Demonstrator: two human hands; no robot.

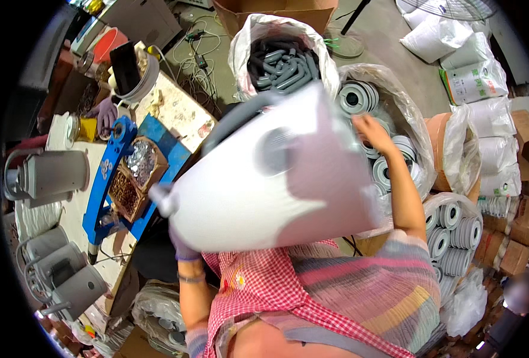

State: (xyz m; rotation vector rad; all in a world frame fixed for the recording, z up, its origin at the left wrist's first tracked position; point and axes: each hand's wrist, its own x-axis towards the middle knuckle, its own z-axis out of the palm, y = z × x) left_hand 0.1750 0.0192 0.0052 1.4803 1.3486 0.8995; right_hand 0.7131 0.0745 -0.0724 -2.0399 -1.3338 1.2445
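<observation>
A large grey-white jug body [246, 197], blurred by motion, is tilted in front of my chest. It has a dark grey handle [234, 122] on its far side and a dark round patch on its wall. My left hand [184, 246], in a purple glove, grips the jug's lower left end; most of its fingers are behind the jug. Bare, my right hand [375, 134] reaches into a clear plastic bag [417, 110] among round ringed grey-white parts [355, 98]. Its fingertips are smeared and partly hidden, so whether it holds one of the parts cannot be told.
A worktable [190, 116] at left bears a blue metal fixture [106, 173], a divided box of screws [127, 191] and several grey jugs [58, 173]. Beyond stands a white sack [240, 59] of grey handles. More ringed parts fill another bag [455, 232] at right.
</observation>
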